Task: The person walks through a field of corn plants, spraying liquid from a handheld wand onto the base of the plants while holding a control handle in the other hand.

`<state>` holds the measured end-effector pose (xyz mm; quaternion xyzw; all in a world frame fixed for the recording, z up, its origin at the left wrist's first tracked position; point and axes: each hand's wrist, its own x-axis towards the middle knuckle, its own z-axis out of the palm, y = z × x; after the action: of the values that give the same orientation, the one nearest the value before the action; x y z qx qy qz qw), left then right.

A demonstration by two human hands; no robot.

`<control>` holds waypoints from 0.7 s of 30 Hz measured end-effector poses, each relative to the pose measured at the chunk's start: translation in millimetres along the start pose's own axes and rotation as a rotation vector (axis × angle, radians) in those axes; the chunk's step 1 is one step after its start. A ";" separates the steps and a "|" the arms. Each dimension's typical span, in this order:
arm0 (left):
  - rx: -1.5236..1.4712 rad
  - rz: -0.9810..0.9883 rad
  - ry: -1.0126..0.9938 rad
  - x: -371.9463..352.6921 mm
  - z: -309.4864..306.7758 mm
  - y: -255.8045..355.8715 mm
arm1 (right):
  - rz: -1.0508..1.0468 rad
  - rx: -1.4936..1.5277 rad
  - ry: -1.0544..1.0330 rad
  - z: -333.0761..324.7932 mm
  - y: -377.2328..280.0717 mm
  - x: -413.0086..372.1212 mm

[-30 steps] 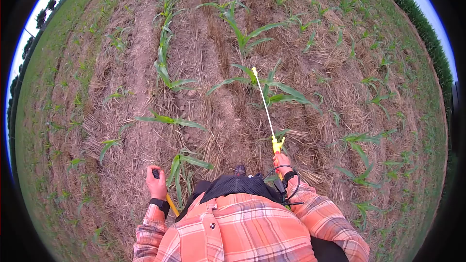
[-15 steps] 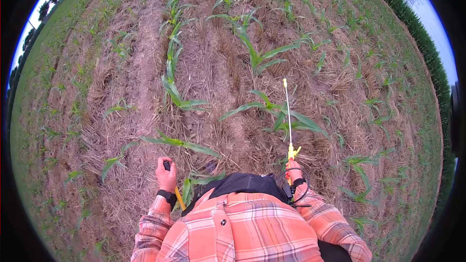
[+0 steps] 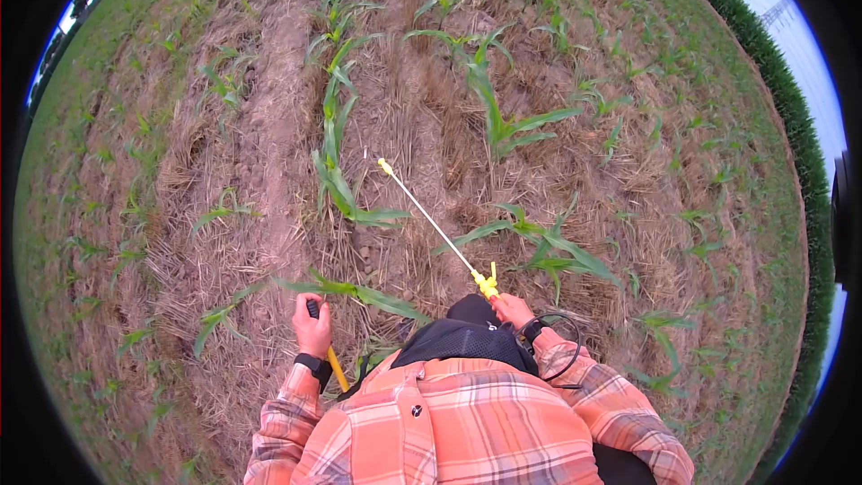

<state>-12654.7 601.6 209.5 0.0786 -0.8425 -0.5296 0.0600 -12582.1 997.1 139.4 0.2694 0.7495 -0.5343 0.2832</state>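
My left hand (image 3: pixel 312 327) is closed around the black grip of a yellow pump lever (image 3: pixel 338 369), at the left of my body. In my right hand (image 3: pixel 513 310) is a spray wand (image 3: pixel 434 224) with a yellow handle and valve and a thin white tube. The wand points forward and to the left, its yellow nozzle (image 3: pixel 385 166) above the soil beside a row of young corn plants (image 3: pixel 334 181). From near my right wrist a black hose (image 3: pixel 577 355) loops out. The lower end of the lever is hidden by my body.
Corn seedlings (image 3: pixel 498 112) stand in rows across straw-littered soil (image 3: pixel 269 135). One corn plant (image 3: pixel 359 292) grows close in front of my left hand, another (image 3: pixel 548 242) ahead of my right. A tall green hedge-like strip (image 3: pixel 763 54) borders the field at right, with pylons (image 3: pixel 777 11) beyond.
My right hand has moved left and swung the wand from pointing almost straight ahead to pointing forward-left. The left hand keeps its grip on the lever, nearly in place.
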 end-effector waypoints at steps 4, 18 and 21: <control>-0.021 0.047 0.040 19.6 8.4 -0.9 | -0.061 -0.132 -0.136 -1.0 -21.3 24.7; 0.181 0.022 0.064 119.5 84.3 97.1 | -0.081 0.051 -0.162 -88.1 -77.1 144.8; 0.199 -0.036 0.033 138.4 102.3 115.3 | -0.043 0.133 -0.103 -120.0 -75.7 155.6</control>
<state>-12817.2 714.0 271.8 0.1079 -0.8882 -0.4430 0.0561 -12760.0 1105.8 109.9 0.2437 0.7022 -0.6022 0.2915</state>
